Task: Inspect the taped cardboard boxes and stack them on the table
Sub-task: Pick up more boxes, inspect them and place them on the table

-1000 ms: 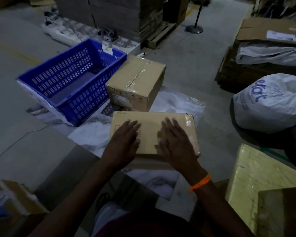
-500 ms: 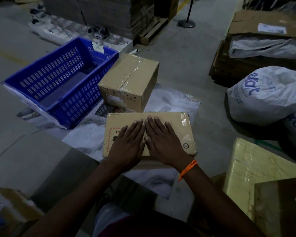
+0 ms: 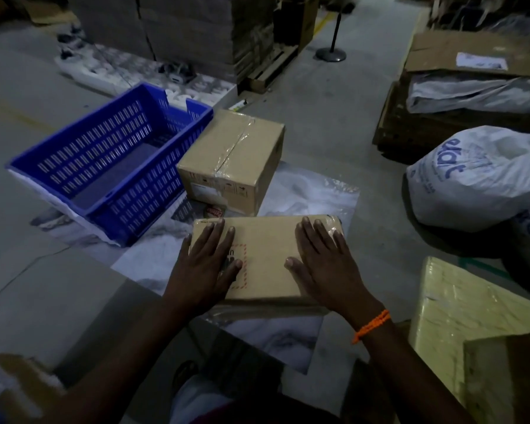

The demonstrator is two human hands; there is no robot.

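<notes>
At the centre of the frame, both hands lie flat on a low taped cardboard box (image 3: 266,255).
The left hand (image 3: 205,264) and the right hand (image 3: 322,264) rest on its top with straight, spread fingers and grip nothing. The box lies on a white plastic sheet (image 3: 312,191). Just behind it stands a taller taped box (image 3: 236,154), beside a blue slotted crate (image 3: 104,166) on the left. A white printed sack (image 3: 478,175) sits at the right and a yellow wrapped package (image 3: 453,307) at the lower right.

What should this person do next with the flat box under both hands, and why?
Probably grip its two ends and lift. The left hand and right hand lie flat on the flat box, one near each end, gripping nothing; the taller taped box just behind looks a likely spot to stack it.
</notes>
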